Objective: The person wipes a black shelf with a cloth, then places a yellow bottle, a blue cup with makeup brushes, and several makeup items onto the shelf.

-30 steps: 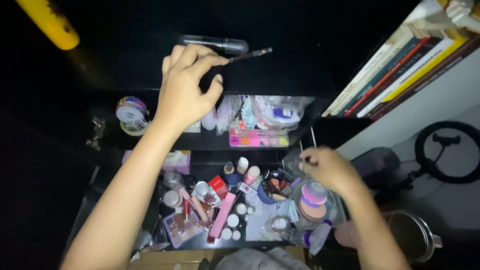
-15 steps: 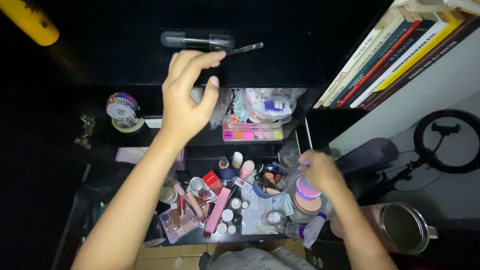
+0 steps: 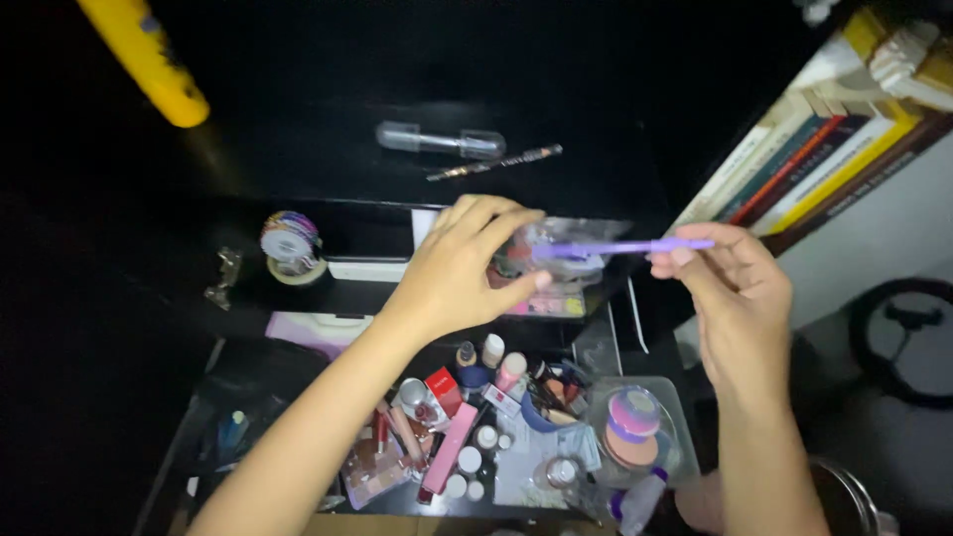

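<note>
Purple tool [image 3: 620, 246]: we pinch it in our right hand [image 3: 730, 288]; our left hand [image 3: 467, 273], loosely curled and empty, reaches toward it.

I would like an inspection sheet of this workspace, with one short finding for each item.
Surface: black top shelf, dark, with a lower tray of cosmetics.
Job's things: thin purple stick, level, between the two hands.
Clutter: clear tube and brown pencil on the top shelf; tape rolls; pink tube, small jars and round puffs in the tray.
Grippers: right hand pinches the stick's right end; left hand, fingers curled, is at its left end.
Cables: nothing seen.
Surroundings: row of books at right, yellow object at top left.
</note>
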